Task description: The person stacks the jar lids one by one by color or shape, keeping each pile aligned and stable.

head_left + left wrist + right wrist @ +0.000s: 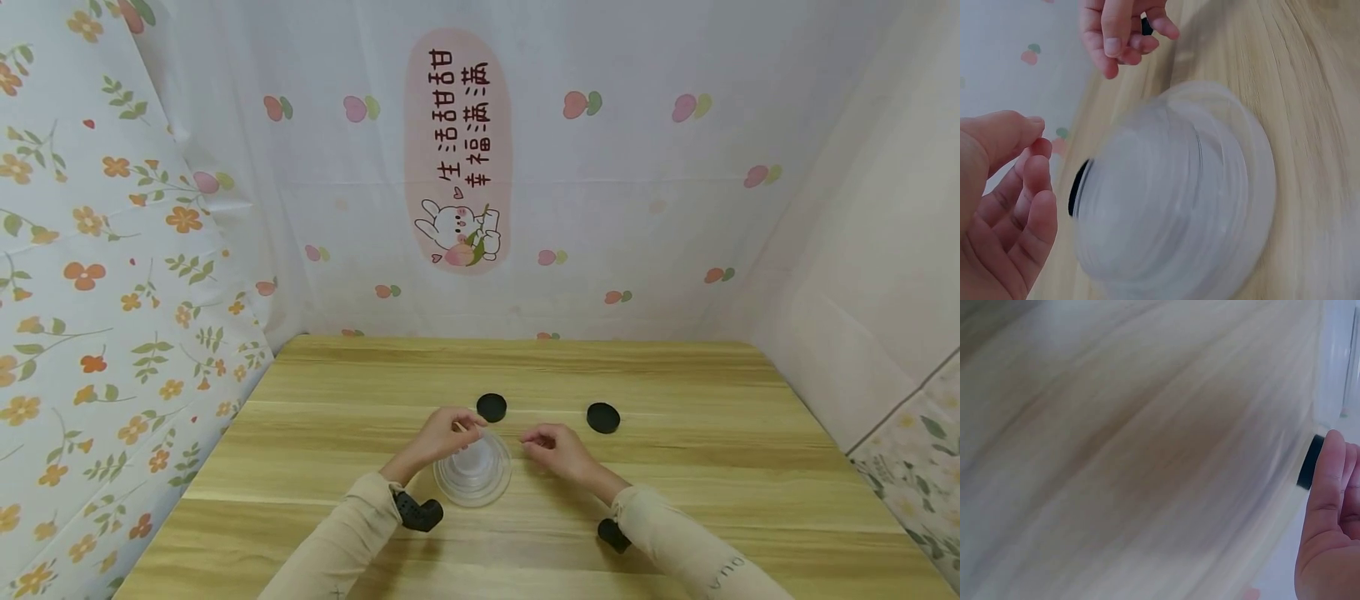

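A clear plastic stacked piece (475,493), round and stepped with a wide rim, stands on the wooden table. My left hand (442,435) hovers over its upper left side, fingers loosely bent. In the left wrist view nothing shows between the thumb and fingertips, and the clear piece (1147,206) is blurred and apart from the hand. To the right of it, my right hand (561,454) is raised with relaxed, slightly bent fingers and no object visible in it. One black disc (491,407) lies just beyond the left hand; another black disc (603,417) lies beyond the right hand.
The wood-grain table (337,400) reaches back to a printed white cloth (637,225). A flowered cloth (112,275) hangs along the left side, and a pale cloth (862,275) along the right. Black devices are worn on both wrists.
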`<action>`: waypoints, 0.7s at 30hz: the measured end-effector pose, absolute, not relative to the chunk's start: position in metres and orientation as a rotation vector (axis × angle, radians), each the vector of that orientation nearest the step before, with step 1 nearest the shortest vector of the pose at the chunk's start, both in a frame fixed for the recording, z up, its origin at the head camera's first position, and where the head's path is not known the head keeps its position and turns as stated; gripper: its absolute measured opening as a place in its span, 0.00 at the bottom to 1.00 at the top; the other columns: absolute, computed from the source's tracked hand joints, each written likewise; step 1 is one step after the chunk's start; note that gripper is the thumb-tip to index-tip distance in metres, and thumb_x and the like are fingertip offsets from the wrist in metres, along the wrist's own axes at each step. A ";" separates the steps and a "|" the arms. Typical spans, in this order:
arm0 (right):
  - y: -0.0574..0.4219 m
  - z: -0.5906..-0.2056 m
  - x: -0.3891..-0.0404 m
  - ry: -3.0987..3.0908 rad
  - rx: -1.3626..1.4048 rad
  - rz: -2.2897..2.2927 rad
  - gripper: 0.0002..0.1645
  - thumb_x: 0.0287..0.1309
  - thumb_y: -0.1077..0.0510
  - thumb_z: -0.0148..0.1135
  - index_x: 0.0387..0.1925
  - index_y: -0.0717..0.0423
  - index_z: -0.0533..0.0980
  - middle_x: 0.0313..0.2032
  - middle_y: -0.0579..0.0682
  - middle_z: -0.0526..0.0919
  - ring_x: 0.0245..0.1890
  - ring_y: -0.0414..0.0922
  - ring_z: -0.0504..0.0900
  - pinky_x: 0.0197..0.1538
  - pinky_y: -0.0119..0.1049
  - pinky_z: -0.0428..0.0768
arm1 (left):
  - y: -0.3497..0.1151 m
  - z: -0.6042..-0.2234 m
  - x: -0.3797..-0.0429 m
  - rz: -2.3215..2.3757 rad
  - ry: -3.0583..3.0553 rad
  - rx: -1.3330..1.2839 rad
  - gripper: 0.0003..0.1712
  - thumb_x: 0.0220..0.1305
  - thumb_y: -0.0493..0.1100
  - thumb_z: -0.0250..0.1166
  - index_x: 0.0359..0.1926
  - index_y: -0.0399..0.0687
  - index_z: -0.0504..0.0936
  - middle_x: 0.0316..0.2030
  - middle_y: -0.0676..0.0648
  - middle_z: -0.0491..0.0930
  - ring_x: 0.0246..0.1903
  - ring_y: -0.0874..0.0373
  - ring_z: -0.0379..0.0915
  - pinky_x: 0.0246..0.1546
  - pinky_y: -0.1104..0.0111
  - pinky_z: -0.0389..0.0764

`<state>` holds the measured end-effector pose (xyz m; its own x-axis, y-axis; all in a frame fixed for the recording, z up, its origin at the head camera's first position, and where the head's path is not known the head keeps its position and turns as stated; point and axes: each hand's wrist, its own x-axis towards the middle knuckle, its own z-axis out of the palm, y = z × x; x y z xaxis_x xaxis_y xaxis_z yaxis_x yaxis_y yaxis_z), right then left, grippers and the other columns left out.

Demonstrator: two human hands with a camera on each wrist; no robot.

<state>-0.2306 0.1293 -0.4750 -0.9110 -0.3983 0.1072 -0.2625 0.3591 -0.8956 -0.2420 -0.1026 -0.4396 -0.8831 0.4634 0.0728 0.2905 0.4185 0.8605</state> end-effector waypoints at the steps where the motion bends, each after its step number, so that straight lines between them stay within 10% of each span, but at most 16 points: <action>1: 0.132 -0.475 -0.230 2.475 -0.588 -1.603 0.13 0.56 0.63 0.56 0.38 0.71 0.75 0.29 0.59 0.78 0.23 0.51 0.77 0.23 0.39 0.78 | -0.100 -0.439 -0.242 1.457 2.492 0.683 0.11 0.58 0.35 0.57 0.40 0.33 0.78 0.27 0.47 0.76 0.24 0.42 0.74 0.19 0.72 0.73; 21: 0.189 -0.471 -0.229 2.508 -0.433 -1.657 0.16 0.58 0.61 0.54 0.41 0.73 0.73 0.33 0.64 0.77 0.28 0.54 0.76 0.24 0.41 0.78 | -0.011 -0.425 -0.247 1.506 2.435 0.765 0.10 0.57 0.36 0.58 0.39 0.38 0.81 0.30 0.46 0.78 0.27 0.56 0.73 0.27 0.73 0.74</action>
